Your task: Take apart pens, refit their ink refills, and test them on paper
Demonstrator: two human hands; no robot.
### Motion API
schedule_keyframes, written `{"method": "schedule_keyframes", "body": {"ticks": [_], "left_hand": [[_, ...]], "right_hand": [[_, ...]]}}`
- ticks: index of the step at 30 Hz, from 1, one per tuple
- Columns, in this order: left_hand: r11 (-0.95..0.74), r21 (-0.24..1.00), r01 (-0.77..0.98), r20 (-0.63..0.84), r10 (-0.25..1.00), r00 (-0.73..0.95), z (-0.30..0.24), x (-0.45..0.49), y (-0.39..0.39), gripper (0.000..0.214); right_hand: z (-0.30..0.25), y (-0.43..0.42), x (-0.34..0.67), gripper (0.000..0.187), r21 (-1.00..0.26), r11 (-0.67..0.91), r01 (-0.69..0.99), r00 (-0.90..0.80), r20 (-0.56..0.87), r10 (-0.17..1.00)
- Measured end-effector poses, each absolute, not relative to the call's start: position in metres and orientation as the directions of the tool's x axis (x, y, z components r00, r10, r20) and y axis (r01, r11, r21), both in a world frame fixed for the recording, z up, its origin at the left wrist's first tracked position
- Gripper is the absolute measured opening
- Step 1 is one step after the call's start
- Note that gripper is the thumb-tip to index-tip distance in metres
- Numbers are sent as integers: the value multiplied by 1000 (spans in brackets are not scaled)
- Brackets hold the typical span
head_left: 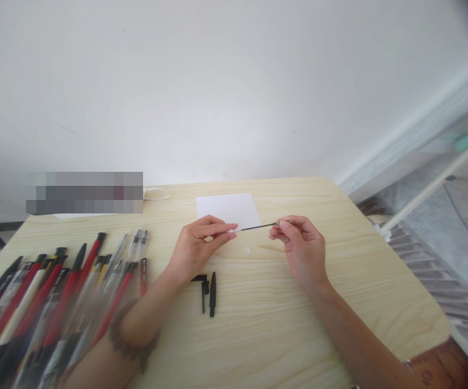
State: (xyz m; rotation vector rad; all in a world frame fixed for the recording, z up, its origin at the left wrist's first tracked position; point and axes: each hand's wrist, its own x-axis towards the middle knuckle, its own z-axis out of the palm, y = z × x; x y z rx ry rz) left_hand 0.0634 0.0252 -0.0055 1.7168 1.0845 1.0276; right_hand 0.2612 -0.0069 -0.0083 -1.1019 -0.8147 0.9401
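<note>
A thin pen refill [258, 226], dark along its middle, spans the gap between my two hands above the table. My left hand [203, 237] pinches its pale end between thumb and fingertips. The other end, with what looks like the metal tip, sits between the thumb and forefinger of my right hand [302, 243]. Below my left hand lie black pen parts: a tapered barrel piece [212, 294] and a few slim pieces [203, 297], partly hidden by that hand. A small whitish scrap [249, 250] rests on the wood under the refill.
Many pens [55, 302], red, black, clear and white, are spread over the table's left side, near my left forearm. A white paper sheet [228, 208] lies behind my hands. A white cord loop [156, 193] is at the back. The wall [217, 97] borders the table [363, 302].
</note>
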Motion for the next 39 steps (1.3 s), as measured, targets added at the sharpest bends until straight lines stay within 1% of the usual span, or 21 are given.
{"method": "schedule_keyframes", "body": {"ticks": [15,19,22,24,30,34,39], "left_hand": [[-366,878,309,265,908,324,-7,63,25,19],[-421,834,356,305,891,338,-6,64,24,18],[-470,778,417,325,869,374,-4,65,22,19],[-491,750,443,330,859,392,-4,65,22,20],[-514,736,440,358,848,391,-6,64,21,19],[-476,759,444,337,871,358,-3,64,22,23],[-486,756,438,357,868,347,0,64,22,13]], "right_hand": [[-10,-6,261,10,-974,172,-148,404,99,909],[-9,-8,261,9,-978,204,-40,418,169,892],[-6,-11,260,8,-972,225,71,393,235,889],[-4,-13,260,8,-968,228,105,370,250,895],[-7,-12,259,8,-973,217,78,359,231,904],[-10,-10,261,9,-979,201,10,384,190,903],[-9,-9,262,9,-980,198,-29,386,172,906]]}}
